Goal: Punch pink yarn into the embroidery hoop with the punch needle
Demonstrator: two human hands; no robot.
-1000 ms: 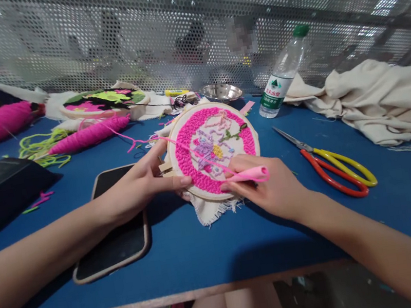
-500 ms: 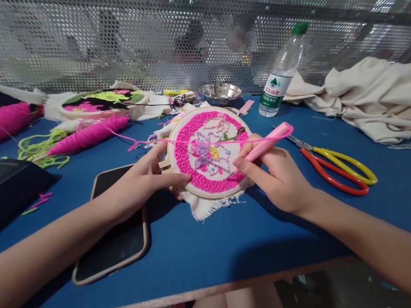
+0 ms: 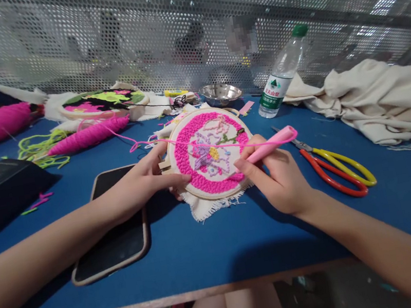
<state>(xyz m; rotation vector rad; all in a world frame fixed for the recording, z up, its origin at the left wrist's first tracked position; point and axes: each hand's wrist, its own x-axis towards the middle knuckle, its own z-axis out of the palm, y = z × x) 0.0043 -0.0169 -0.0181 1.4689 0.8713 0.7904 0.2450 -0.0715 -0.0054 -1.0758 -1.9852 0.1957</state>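
Observation:
A round embroidery hoop (image 3: 217,193) holds white cloth with a looped magenta ring around purple, yellow and pink flower stitching. My left hand (image 3: 154,175) is closed on the hoop's left rim, thumb on the front, other fingers partly hidden behind. In my right hand (image 3: 273,177) is a pink punch needle pen (image 3: 272,144), pinched between thumb and fingers, its tip down at the lower right of the design. Magenta yarn (image 3: 204,145) runs from the pen's top end across the hoop to a magenta yarn bundle (image 3: 89,135) at the left.
A phone (image 3: 114,246) lies under my left forearm. Scissors (image 3: 332,165) with red and yellow handles lie right of my right hand. Behind stand a water bottle (image 3: 275,80) and a metal bowl (image 3: 221,94). Crumpled cream cloth (image 3: 378,90) lies at right, another hoop (image 3: 103,101) back left.
The top end of the pen has shifted slightly right and down, and the yarn over the hoop has moved with it. My left hand keeps its hold on the hoop.

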